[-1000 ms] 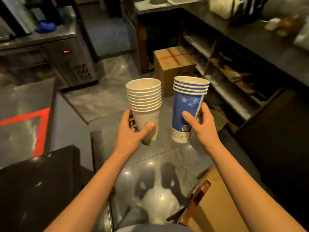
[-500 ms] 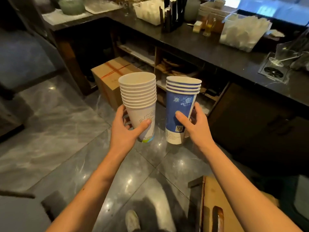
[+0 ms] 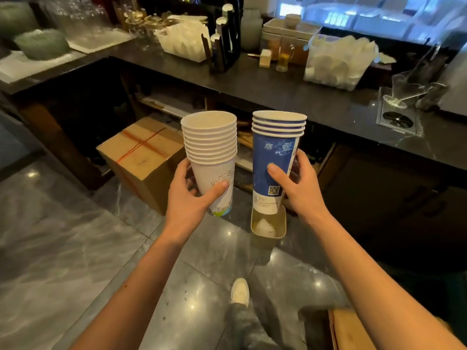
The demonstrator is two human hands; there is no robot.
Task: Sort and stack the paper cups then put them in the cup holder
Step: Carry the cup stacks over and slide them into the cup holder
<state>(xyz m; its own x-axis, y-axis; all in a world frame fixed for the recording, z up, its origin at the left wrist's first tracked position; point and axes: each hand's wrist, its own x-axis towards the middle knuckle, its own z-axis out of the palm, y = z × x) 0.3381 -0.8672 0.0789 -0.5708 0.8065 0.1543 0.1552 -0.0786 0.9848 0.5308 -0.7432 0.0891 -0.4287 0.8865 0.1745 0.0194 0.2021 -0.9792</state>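
Two sorted stacks ride toward the counter in the head view, the only view I have: my left hand has its fingers wrapped around the base of the white stack, thumb pressed across the printed front, and my right hand clasps the lower half of the blue stack, thumb on the near face and fingers curled behind. Both stacks stand upright, side by side and just apart, held in the air in front of the counter and above the floor. On the counter, well beyond the stacks, stands the black cup holder, with white cups already showing at the tops of its slots. I judge sorting and stacking done and the carry under way. To do it well I would keep both stacks vertical, grip low and firm without crushing the paper, and feed one stack at a time, matching each to the slot of its size. A small bin on the floor sits below the blue stack, with a cardboard box under the counter's left end.
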